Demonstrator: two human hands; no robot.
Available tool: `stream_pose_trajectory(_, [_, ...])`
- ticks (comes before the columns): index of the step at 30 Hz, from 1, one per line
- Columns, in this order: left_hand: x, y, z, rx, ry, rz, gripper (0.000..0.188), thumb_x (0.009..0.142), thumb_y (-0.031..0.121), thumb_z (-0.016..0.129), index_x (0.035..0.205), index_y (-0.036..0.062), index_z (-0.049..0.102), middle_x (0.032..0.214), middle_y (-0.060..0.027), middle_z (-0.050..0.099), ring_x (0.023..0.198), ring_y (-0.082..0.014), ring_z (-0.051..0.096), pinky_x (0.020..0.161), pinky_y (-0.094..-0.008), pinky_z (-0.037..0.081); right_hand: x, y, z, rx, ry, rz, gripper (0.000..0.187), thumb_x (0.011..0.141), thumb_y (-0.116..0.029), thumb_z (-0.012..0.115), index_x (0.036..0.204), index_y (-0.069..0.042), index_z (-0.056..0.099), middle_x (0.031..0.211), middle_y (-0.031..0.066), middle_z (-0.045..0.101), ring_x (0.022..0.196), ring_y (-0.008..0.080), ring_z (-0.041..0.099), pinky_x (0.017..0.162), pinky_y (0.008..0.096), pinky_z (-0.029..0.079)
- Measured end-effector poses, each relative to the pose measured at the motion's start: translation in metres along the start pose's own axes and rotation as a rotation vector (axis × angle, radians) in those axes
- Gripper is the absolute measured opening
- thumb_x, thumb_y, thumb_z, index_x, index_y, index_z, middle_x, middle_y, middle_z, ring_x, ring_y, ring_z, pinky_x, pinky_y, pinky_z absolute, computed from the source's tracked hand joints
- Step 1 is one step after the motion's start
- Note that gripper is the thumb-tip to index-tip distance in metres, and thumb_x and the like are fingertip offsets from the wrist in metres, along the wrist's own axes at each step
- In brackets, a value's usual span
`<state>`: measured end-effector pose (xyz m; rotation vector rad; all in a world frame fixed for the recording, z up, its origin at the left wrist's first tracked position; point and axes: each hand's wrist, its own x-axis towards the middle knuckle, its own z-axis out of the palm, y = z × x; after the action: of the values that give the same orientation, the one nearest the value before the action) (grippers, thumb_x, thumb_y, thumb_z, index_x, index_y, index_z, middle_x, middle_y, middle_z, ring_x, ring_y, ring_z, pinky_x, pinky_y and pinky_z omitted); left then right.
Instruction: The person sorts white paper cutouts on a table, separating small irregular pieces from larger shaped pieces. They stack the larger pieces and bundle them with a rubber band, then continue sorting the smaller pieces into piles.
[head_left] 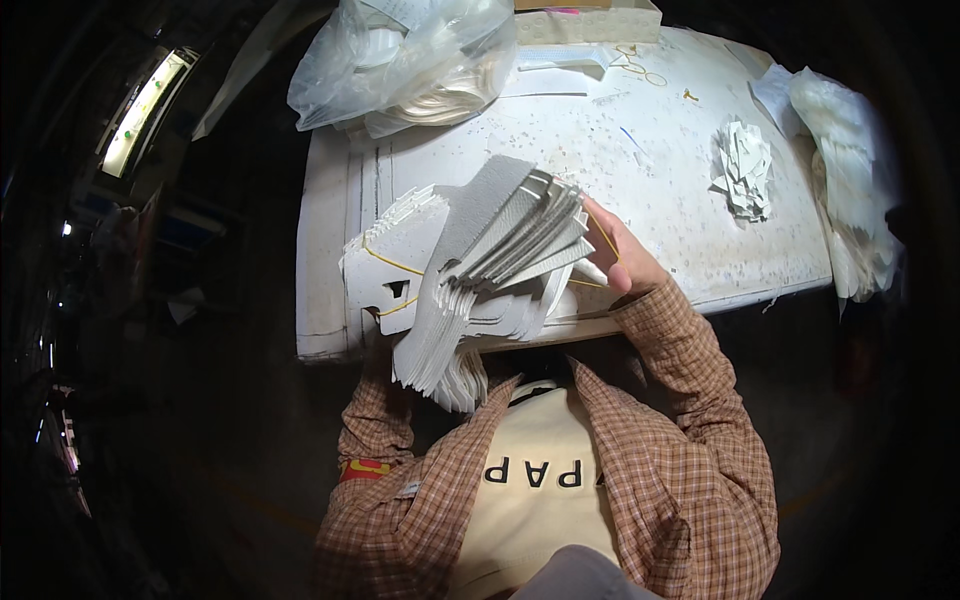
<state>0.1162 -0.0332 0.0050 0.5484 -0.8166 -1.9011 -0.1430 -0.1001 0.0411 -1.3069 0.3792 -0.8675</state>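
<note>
A fanned stack of grey, leather-textured cut pieces (485, 250) with pale undersides stands tilted over the table's near edge. My right hand (627, 255) is closed at the stack's right side, its fingertips partly hidden behind the pieces. A yellow rubber band (392, 262) stretches around the stack and reaches the fingers of this hand. White layered pieces (405, 225) lie on the left side of the bundle, inside the band. My left forearm (377, 405) runs up beneath the stack's left side; the left hand and its fingers are hidden there.
The white table (680, 200) carries a clear plastic bag (400, 60) of pieces at the far left. A carton (590, 25) stands at the back, with loose rubber bands (640, 70) nearby. White scraps (744, 170) are heaped right, beside a plastic bag (845, 180) hanging over the edge.
</note>
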Motion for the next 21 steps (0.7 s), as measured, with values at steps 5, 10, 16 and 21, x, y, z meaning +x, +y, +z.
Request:
stream_pose_trajectory(5, [0.006,0.014,0.011,0.126,-0.144,-0.092,0.099,0.073,0.067,0.060,0.143,0.0073,0.025,0.143,-0.0127,0.035,0.128,-0.0281,0.040,0.106,-0.0462,0.035,0.005,-0.062,-0.004,-0.465,-0.185,-0.043,0.145,0.027,-0.069,0.082,0.142,0.001,0.027,0.143,0.0181,0.033,0.132,0.0287,0.034,0.109,0.0441,0.025])
stream_pose_trajectory(10, [0.011,0.020,0.020,0.222,-0.296,-0.165,0.102,0.072,0.068,0.060,0.144,0.0067,0.023,0.143,-0.0132,0.034,0.128,-0.0277,0.039,0.106,-0.0450,0.035,0.030,-0.085,0.001,-0.769,-0.463,-0.177,0.137,0.029,-0.061,0.086,0.140,0.000,0.033,0.140,0.0144,0.037,0.130,0.0268,0.037,0.107,0.0460,0.028])
stream_pose_trajectory(16, [0.018,0.017,0.039,0.282,-0.405,-0.213,0.105,0.071,0.070,0.060,0.144,0.0059,0.021,0.144,-0.0138,0.033,0.128,-0.0272,0.039,0.106,-0.0436,0.035,0.073,-0.091,0.037,-0.781,-0.764,-0.206,0.109,0.042,-0.053,0.088,0.128,0.001,0.048,0.125,0.0138,0.053,0.117,0.0282,0.051,0.101,0.0389,0.039])
stream_pose_trajectory(21, [0.015,-0.002,0.045,0.399,-0.060,-0.117,0.097,0.075,0.070,0.056,0.141,0.0037,0.028,0.137,-0.0158,0.041,0.125,-0.0263,0.044,0.107,-0.0393,0.036,0.063,-0.115,0.059,-0.770,-0.718,-0.237,0.056,0.055,-0.034,0.086,0.096,0.001,0.069,0.090,0.0111,0.066,0.082,0.0226,0.064,0.073,0.0317,0.051])
